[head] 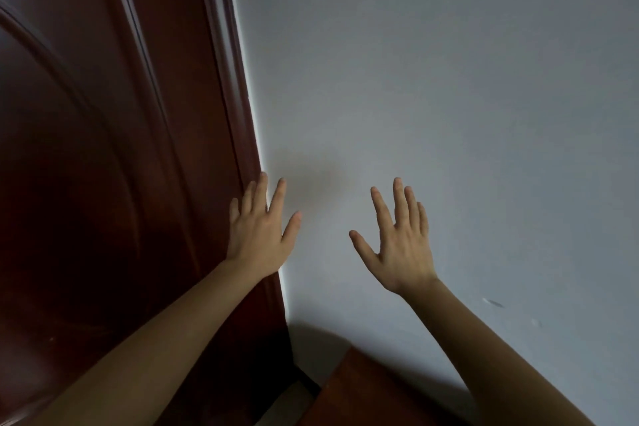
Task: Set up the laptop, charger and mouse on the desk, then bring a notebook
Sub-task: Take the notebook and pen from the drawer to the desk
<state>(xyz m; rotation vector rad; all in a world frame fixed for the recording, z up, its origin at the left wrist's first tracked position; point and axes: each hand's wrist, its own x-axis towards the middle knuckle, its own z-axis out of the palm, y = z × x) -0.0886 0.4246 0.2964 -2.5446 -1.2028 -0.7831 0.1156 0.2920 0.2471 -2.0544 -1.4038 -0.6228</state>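
Note:
Both of my arms are raised in front of a wall. My left hand (261, 230) is open with fingers spread, held up over the edge of a dark door. My right hand (401, 239) is open too, fingers apart, in front of the bare wall. Neither hand holds anything. A corner of a reddish-brown wooden desk (366, 391) shows at the bottom, between my forearms. No laptop, charger, mouse or notebook is in view.
A dark red-brown panelled door (103, 149) fills the left side. A pale grey-white wall (449, 79) fills the right. A strip of light floor (290, 401) shows at the foot of the door beside the desk corner.

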